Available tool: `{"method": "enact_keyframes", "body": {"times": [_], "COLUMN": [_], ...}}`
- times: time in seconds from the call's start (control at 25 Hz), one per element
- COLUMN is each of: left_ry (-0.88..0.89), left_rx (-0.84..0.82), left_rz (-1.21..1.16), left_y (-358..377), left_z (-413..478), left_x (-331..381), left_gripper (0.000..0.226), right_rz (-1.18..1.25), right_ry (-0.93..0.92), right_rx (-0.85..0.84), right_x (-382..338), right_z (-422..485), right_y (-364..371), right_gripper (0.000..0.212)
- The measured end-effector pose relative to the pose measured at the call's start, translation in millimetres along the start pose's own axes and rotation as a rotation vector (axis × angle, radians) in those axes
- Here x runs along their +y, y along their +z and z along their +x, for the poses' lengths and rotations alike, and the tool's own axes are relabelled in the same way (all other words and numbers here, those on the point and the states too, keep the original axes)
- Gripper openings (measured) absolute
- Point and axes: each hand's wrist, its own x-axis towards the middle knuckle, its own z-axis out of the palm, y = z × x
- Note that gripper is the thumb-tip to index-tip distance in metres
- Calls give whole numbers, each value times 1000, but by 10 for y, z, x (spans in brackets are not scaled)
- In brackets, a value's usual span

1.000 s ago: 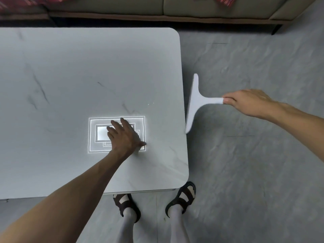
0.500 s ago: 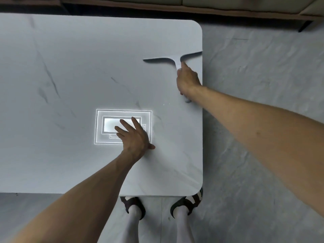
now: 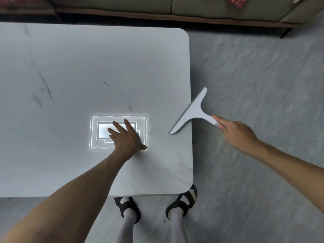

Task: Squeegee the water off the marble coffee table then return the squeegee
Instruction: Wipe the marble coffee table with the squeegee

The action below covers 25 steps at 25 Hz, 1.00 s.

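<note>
Grey floor [image 3: 263,85], sofa [image 3: 219,7] at 12 o'clock, white marble table [image 3: 87,67] without readable writing. Left hand [image 3: 127,137] flat, released, on the table over a bright reflection [image 3: 98,132]. Right hand [image 3: 235,132] at 3 o'clock grasping the white squeegee [image 3: 191,113], blade across the table's right edge.

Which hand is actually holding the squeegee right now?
The right hand, gripping the squeegee handle at the table's right edge. The left hand lies flat and empty on the marble coffee table.

No legible text or labels
</note>
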Motion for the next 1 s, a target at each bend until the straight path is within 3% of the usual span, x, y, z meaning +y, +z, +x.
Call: {"method": "enact_keyframes", "body": {"times": [0.12, 0.24, 0.36, 0.56, 0.8, 1.0], "left_ry": [11, -42, -131, -84, -64, -45], "left_rx": [83, 130, 132, 42, 26, 24], "left_rz": [-85, -55, -123, -99, -85, -82], "left_y": [-4, -42, -50, 0, 48, 80], "left_z": [10, 22, 63, 209, 289, 297], "left_x": [-85, -198, -295, -401, -435, -433], "left_gripper": [121, 137, 146, 149, 149, 150], "right_rz": [-46, 65, 408, 849, 564, 397], "right_ry": [86, 112, 114, 332, 184, -23], "right_rx": [-49, -5, 32, 88, -18, -107], "right_x": [251, 99, -603, -2042, -2889, -2776], "right_z": [-159, 92, 714, 1757, 1987, 1676], "right_y": [-226, -476, -620, -508, -79, 27], "right_gripper": [39, 35, 27, 28, 45, 32]}}
